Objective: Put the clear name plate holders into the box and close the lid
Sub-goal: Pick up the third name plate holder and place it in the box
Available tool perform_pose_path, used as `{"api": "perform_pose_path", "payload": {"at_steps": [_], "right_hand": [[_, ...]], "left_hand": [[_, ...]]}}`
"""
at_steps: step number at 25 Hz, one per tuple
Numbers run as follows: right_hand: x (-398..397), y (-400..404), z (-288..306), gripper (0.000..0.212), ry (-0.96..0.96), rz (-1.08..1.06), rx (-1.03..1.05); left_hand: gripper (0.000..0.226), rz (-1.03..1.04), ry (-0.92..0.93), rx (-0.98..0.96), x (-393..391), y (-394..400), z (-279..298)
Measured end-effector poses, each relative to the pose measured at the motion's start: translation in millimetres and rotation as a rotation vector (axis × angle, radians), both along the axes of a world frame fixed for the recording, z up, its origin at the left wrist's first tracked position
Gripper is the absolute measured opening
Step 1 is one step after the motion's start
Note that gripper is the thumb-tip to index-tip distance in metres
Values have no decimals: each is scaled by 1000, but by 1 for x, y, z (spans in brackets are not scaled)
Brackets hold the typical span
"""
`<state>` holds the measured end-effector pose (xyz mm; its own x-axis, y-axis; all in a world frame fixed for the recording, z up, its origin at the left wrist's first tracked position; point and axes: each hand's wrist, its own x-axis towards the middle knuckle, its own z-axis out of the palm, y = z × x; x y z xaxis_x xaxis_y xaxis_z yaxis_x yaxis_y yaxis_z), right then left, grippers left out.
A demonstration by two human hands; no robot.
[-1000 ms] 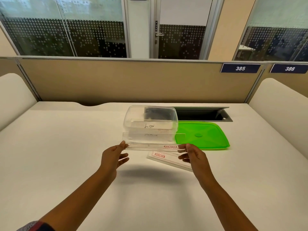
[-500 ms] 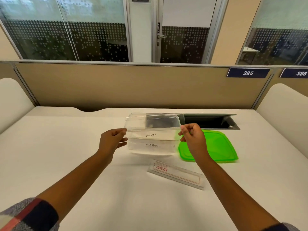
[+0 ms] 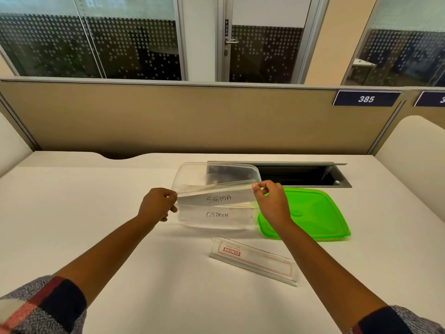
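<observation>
A: What lies nearest?

B: A long clear plastic name plate holder with a red-bordered GEMSON insert (image 3: 252,260), flat on the white desk (image 3: 96,225).

A: And the hands?

B: The left hand (image 3: 157,204) and right hand (image 3: 272,201) each pinch one end of a clear holder with a card reading SIGMA (image 3: 216,195), held at the rim of the clear plastic rectangular box (image 3: 192,172). An OSTRICH card shows inside.

A: Beyond?

B: The bright green plastic lid (image 3: 313,213) lies just right of the box.

both hands (image 3: 157,204) (image 3: 272,201) outstretched, fingertips pinched
</observation>
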<state>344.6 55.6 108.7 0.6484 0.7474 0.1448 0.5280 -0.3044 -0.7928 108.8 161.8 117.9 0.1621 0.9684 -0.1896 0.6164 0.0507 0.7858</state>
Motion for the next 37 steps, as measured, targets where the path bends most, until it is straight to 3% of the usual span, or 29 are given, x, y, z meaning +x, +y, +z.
{"api": "perform_pose_path", "payload": {"at_steps": [8, 12, 18, 28, 37], "right_hand": [[-4, -10, -4, 33, -300, -36, -122], [-1, -12, -8, 47, -583, 63, -396], [-6, -5, -10, 60, -584, 101, -536], [-9, 0, -18, 66, -539, 121, -622], [-11, -2, -22, 63, -517, 114, -582]], "left_hand": [[37, -98, 109, 9, 5, 3, -5], [35, -173, 284, 23, 8, -1, -9], [35, -208, 433, -31, 17, -7, -8], [31, -194, 427, -95, 20, -8, -7], [28, -151, 491, 41, 21, -7, -15]]}}
